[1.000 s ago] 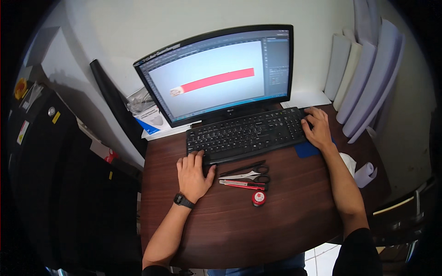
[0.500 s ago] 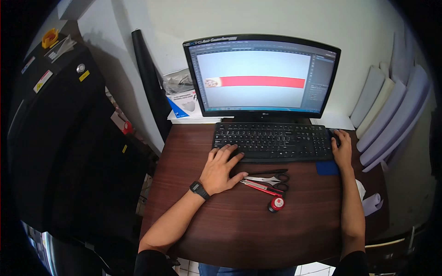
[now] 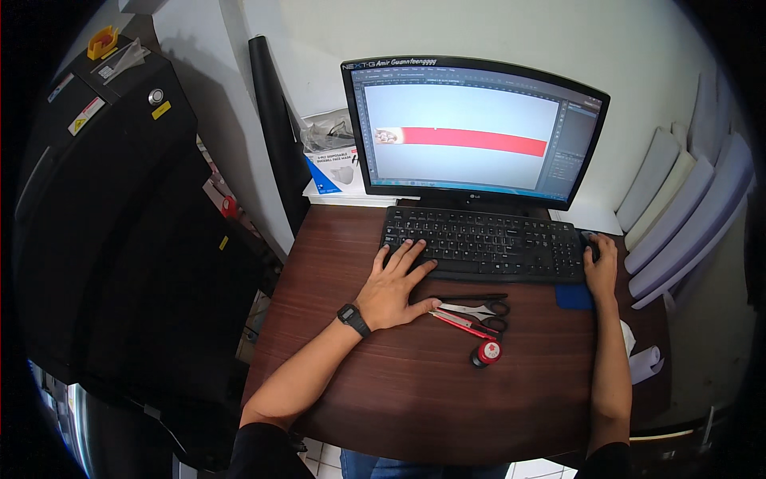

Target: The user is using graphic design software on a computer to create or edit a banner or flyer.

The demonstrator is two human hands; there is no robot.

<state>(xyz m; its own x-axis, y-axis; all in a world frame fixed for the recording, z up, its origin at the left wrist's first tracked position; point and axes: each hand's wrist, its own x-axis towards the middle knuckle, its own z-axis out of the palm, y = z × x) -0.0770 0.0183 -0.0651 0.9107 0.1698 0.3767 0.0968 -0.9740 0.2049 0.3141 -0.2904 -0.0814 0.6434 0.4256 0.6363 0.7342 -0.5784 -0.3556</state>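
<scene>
My left hand point(image 3: 392, 289), a black watch point(image 3: 353, 318) on its wrist, rests with spread fingers on the left end of a black keyboard point(image 3: 491, 246). Its thumb lies by the tips of black-handled scissors point(image 3: 471, 310) and a red cutter knife point(image 3: 464, 323). A thin black pen-like stick point(image 3: 476, 296) lies just beyond them. At the keyboard's right, my right hand point(image 3: 603, 270) curves over a dark computer mouse point(image 3: 588, 238), mostly hidden under the fingers, on a blue mouse pad point(image 3: 573, 297). On the monitor point(image 3: 471, 108) a long red band shows with a small picture at its left end.
A small red-and-black round object point(image 3: 487, 354) stands on the brown desk point(image 3: 447, 399). Behind, a face mask box point(image 3: 335, 172) sits left of the monitor. Rolled sheets point(image 3: 686, 215) lean at the right. A large black machine point(image 3: 112, 239) fills the left side.
The whole view has shifted a little, so the desk and monitor appear slightly farther right. My left fingers have spread a little on the keys. My right hand stays at the mouse.
</scene>
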